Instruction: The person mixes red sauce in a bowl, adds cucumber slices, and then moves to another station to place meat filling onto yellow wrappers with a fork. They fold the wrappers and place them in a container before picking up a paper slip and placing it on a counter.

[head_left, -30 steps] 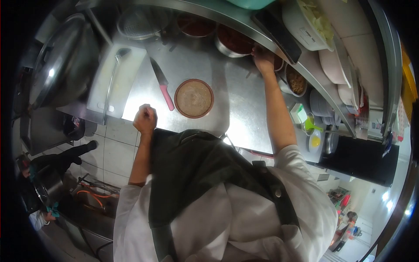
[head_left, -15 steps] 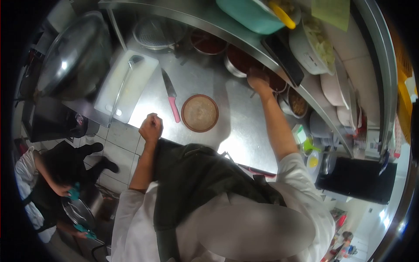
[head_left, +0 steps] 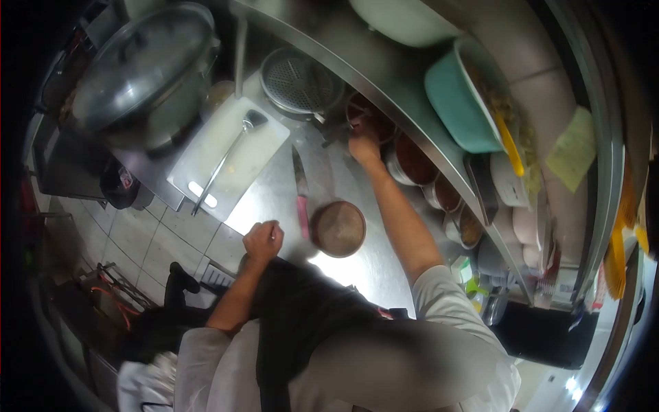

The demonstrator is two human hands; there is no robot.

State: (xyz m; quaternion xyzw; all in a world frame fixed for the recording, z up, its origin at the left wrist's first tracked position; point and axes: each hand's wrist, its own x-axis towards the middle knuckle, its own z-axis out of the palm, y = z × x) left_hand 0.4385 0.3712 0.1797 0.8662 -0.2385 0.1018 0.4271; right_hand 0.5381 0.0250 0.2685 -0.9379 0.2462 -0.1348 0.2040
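My right hand (head_left: 364, 144) reaches to the near edge of a pot of red sauce (head_left: 371, 113) beneath the shelf. Its fingers are partly hidden, and I cannot make out whether they hold anything. My left hand (head_left: 263, 240) is curled closed above the counter's front edge, with nothing visible in it. Just right of that hand lies a knife with a pink handle (head_left: 303, 216), its blade pointing away from me. Beside the knife sits a round brown-rimmed dish (head_left: 339, 229) with a pale inside.
A white cutting board (head_left: 233, 154) bears a long-handled ladle (head_left: 223, 165). Beyond stand a large lidded pot (head_left: 147, 75) and a perforated metal strainer (head_left: 295, 79). A metal shelf (head_left: 384, 96) overhangs several pots and holds a teal tub (head_left: 460, 103). A co-worker is at the lower left.
My right hand has moved left from the middle sauce pot to the pot nearer the strainer. The view has shifted and turned. My left hand stays curled.
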